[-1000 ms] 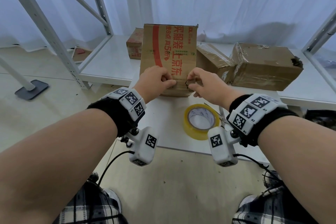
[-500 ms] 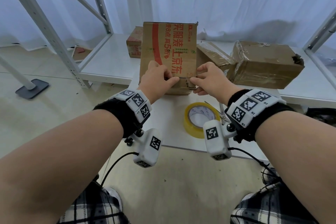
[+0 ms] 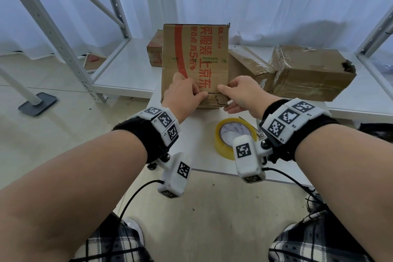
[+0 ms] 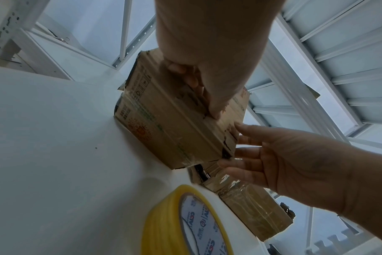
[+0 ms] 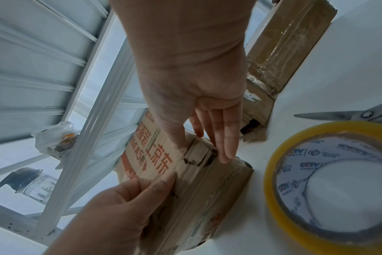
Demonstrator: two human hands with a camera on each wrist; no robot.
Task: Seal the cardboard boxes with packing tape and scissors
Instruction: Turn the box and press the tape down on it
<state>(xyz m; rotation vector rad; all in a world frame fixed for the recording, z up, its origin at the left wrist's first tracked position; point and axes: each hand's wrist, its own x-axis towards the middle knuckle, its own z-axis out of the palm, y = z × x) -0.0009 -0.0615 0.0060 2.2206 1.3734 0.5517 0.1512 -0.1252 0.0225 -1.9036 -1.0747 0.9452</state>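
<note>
A brown cardboard box [image 3: 195, 55] with red print stands on the small white table [image 3: 202, 155]. My left hand [image 3: 185, 95] rests on the box top near its front edge, bent fingers and thumb pressing the flap down. My right hand [image 3: 242, 91] has its thumb on the top beside a torn corner, while its straight fingers [image 5: 225, 138] lie flat against the box's right side. A yellow roll of packing tape [image 3: 231, 134] lies flat on the table just behind my right wrist. Metal scissors [image 5: 338, 114] lie beside the roll, mostly hidden in the head view.
Two taped brown boxes [image 3: 308, 74] [image 3: 246, 61] and a small red-printed box [image 3: 154, 51] sit on the low white shelf [image 3: 127, 70] behind the table. Grey rack posts [image 3: 53, 34] stand at the left. A white curtain hangs at the back.
Both hands crept slightly up onto the box top. The right hand went from pinching the torn front edge to laying straight fingers against the side. The box, tape and scissors stayed put.
</note>
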